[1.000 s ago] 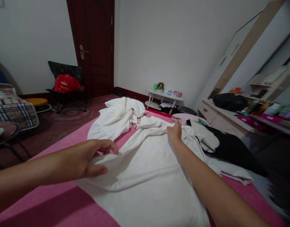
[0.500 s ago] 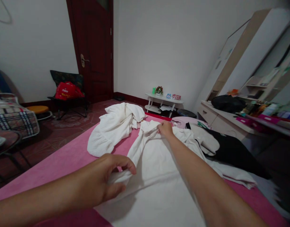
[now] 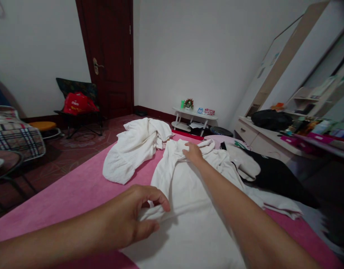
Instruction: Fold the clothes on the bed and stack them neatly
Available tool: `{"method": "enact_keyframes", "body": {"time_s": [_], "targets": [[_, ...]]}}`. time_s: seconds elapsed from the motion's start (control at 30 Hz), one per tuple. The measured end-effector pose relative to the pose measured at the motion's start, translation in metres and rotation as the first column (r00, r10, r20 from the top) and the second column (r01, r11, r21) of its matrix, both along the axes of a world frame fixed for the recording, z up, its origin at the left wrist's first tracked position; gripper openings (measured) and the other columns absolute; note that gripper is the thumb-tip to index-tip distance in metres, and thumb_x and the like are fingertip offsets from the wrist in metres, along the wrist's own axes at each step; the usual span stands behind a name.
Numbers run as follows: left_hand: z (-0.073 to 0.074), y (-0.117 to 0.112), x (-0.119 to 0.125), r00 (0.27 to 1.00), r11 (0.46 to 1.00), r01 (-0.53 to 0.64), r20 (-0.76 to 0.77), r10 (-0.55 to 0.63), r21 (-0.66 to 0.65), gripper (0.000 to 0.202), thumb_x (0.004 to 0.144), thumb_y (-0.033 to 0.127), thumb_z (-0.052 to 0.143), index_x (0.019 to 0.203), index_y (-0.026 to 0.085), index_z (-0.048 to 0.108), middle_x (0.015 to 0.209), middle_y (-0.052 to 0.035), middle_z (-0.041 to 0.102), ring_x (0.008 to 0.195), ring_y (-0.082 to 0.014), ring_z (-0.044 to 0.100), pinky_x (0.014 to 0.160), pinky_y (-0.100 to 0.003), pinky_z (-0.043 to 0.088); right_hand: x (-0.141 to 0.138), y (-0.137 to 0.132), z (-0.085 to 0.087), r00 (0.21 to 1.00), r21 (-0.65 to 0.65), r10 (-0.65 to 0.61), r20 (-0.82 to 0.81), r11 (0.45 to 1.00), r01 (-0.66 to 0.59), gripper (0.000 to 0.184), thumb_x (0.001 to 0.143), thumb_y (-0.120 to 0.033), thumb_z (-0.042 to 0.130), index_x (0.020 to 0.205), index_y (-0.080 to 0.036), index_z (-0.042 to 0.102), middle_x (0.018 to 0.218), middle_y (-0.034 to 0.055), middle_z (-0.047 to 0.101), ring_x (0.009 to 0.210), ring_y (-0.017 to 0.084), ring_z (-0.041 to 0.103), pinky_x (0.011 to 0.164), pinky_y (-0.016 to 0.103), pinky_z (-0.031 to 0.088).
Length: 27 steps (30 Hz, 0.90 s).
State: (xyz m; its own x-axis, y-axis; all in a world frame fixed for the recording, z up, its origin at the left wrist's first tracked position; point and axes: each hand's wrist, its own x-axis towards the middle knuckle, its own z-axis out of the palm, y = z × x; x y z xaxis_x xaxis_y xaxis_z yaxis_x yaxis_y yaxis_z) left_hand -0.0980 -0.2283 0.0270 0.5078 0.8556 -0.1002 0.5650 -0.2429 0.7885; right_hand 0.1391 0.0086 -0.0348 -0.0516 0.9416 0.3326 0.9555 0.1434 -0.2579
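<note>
A white long-sleeved shirt (image 3: 194,190) is spread across the pink bed cover, its collar end away from me. At the near left, my left hand (image 3: 143,213) is curled around the shirt's side edge, a fold of cloth between fingers and thumb. My right hand (image 3: 193,153) reaches to the collar area, where its slightly parted fingers rest on the fabric. The shirt's right sleeve (image 3: 282,207) stretches out to the right. Left of the collar lies a crumpled white garment (image 3: 132,153). Part of the shirt is hidden beneath my right forearm.
The pink bed cover (image 3: 84,198) extends to the left. Black and grey clothing (image 3: 275,177) lies to the right, near a cluttered dresser (image 3: 251,135). Beyond the bed are a small white table (image 3: 194,112) and a chair with a red bag (image 3: 78,103).
My left hand has shifted slightly right with the shirt edge. The fingers of my right hand have loosened at the collar, and the cloth there lies flatter and wider.
</note>
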Motion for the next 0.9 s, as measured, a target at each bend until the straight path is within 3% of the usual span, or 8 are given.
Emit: {"method": "enact_keyframes", "body": {"time_s": [0.13, 0.23, 0.37, 0.6, 0.67, 0.73, 0.8, 0.9], "targets": [[-0.002, 0.0, 0.005, 0.999, 1.0, 0.005, 0.043, -0.005, 0.007, 0.032, 0.072, 0.028, 0.059, 0.103, 0.022, 0.064, 0.087, -0.0016, 0.06, 0.08, -0.0166, 0.053, 0.069, -0.024, 0.044, -0.018, 0.003, -0.01, 0.998, -0.048, -0.037, 0.052, 0.998, 0.039, 0.026, 0.08, -0.035, 0.06, 0.096, -0.016, 0.067, 0.109, 0.0134, 0.066, 0.111, 0.029, 0.054, 0.099, 0.048, 0.031], [-0.004, 0.002, 0.01, 0.996, 0.999, 0.029, 0.085, -0.031, 0.021, 0.029, 0.073, 0.025, 0.06, 0.101, 0.023, 0.064, 0.09, -0.0015, 0.061, 0.083, -0.0164, 0.053, 0.073, -0.024, 0.044, -0.014, 0.008, 0.004, 0.991, 0.016, -0.115, 0.07, 0.993, 0.114, 0.027, 0.09, -0.031, 0.047, 0.1, -0.014, 0.065, 0.109, 0.0157, 0.066, 0.11, 0.026, 0.055, 0.102, 0.046, 0.026], [-0.004, 0.003, 0.02, 0.989, 0.993, 0.114, 0.098, -0.114, 0.006, 0.032, 0.076, 0.024, 0.06, 0.108, 0.023, 0.063, 0.097, -0.0017, 0.06, 0.086, -0.0147, 0.055, 0.073, -0.021, 0.044, -0.005, 0.016, 0.022, 0.961, 0.1, -0.266, 0.072, 0.961, 0.259, 0.034, 0.094, -0.036, 0.039, 0.11, -0.015, 0.06, 0.106, 0.0155, 0.067, 0.104, 0.026, 0.059, 0.095, 0.041, 0.032], [-0.01, 0.024, 0.045, 0.911, 0.864, 0.412, 0.108, -0.398, -0.29, 0.054, 0.079, 0.047, 0.063, 0.125, 0.019, 0.056, 0.082, -0.0023, 0.064, 0.055, -0.0089, 0.055, 0.049, -0.017, 0.04, -0.001, 0.015, -0.017, 0.967, -0.07, -0.161, 0.198, 0.982, 0.177, 0.024, 0.086, -0.015, 0.046, 0.1, -0.016, 0.065, 0.105, 0.0137, 0.067, 0.102, 0.026, 0.06, 0.091, 0.042, 0.035], [-0.015, 0.045, 0.054, 0.927, 0.911, 0.375, 0.099, -0.362, -0.171, 0.041, 0.088, 0.044, 0.051, 0.115, 0.016, 0.062, 0.079, -0.0038, 0.065, 0.054, -0.0104, 0.056, 0.052, -0.019, 0.043, 0.001, 0.014, -0.023, 0.97, -0.062, -0.141, 0.197, 0.986, 0.156, 0.025, 0.086, -0.014, 0.044, 0.1, -0.015, 0.065, 0.104, 0.0143, 0.066, 0.101, 0.026, 0.06, 0.092, 0.043, 0.035], [-0.022, 0.071, 0.064, 0.973, 0.963, 0.23, -0.002, -0.232, 0.142, 0.032, 0.091, 0.034, 0.044, 0.105, 0.016, 0.066, 0.086, -0.0071, 0.067, 0.068, -0.0148, 0.062, 0.065, -0.025, 0.048, 0.002, 0.015, -0.023, 0.974, -0.03, -0.135, 0.181, 0.989, 0.142, 0.028, 0.086, -0.013, 0.043, 0.107, -0.015, 0.063, 0.107, 0.0142, 0.065, 0.104, 0.026, 0.059, 0.092, 0.041, 0.036], [-0.036, 0.095, 0.072, 0.995, 0.891, 0.07, -0.097, -0.029, 0.449, 0.028, 0.088, 0.024, 0.046, 0.107, 0.015, 0.065, 0.105, -0.0109, 0.065, 0.093, -0.021, 0.062, 0.085, -0.031, 0.047, 0.001, 0.015, -0.019, 0.978, 0.014, -0.132, 0.16, 0.991, 0.132, 0.035, 0.086, -0.011, 0.042, 0.117, -0.015, 0.057, 0.114, 0.0133, 0.063, 0.109, 0.024, 0.056, 0.093, 0.036, 0.037], [-0.064, 0.117, 0.082, 0.967, 0.819, 0.036, -0.228, 0.117, 0.573, 0.039, 0.086, 0.027, 0.051, 0.122, 0.012, 0.056, 0.129, -0.0165, 0.053, 0.118, -0.0281, 0.051, 0.099, -0.038, 0.042, -0.007, 0.017, -0.015, 0.992, 0.096, -0.064, 0.113, 0.994, 0.053, 0.046, 0.086, -0.007, 0.038, 0.129, -0.016, 0.048, 0.127, 0.0104, 0.056, 0.116, 0.019, 0.052, 0.095, 0.028, 0.038]]}}
